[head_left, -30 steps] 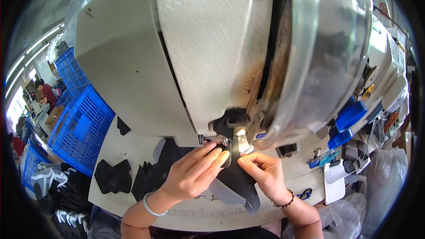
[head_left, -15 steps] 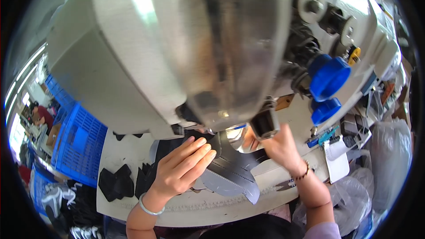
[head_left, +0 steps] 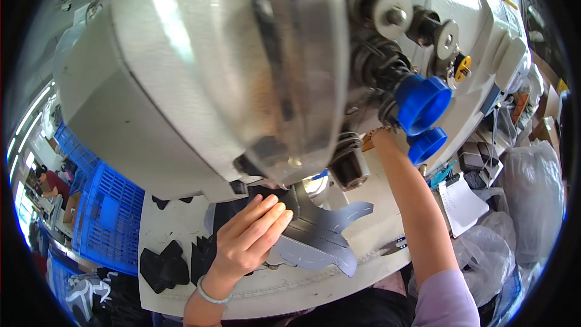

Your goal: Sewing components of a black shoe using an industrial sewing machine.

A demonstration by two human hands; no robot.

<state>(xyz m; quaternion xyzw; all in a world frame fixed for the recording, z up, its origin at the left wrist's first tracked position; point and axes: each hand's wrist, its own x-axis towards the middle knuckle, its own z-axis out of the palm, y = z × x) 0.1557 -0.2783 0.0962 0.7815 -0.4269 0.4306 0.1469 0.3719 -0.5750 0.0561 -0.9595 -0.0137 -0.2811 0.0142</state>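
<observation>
My left hand (head_left: 254, 236) lies with its fingers stretched out and close together on dark grey and black shoe-upper pieces (head_left: 321, 230), right below the needle area of a large sewing machine (head_left: 181, 85). The pieces have curved edges and rows of pale stitching or marks. My right forearm (head_left: 417, 206) reaches far forward past the machine's right side. Its beaded bracelet (head_left: 380, 131) shows at the wrist, but the hand beyond is hidden behind the machine's knobs. A rounded dark metal part (head_left: 349, 166) hangs between the two arms.
Cut black pieces (head_left: 164, 265) lie at the table's left. Blue plastic crates (head_left: 112, 218) stand beyond that edge. Small snips (head_left: 394, 245) and a white paper pad (head_left: 461, 204) rest at the right, near plastic bags (head_left: 532, 200). Blue knobs (head_left: 423, 106) jut from the machine. Far left, another person (head_left: 54, 188) sits.
My right hand has left the upper pieces' right edge and gone forward behind the machine. My left hand stays on the pieces. The view has shifted slightly.
</observation>
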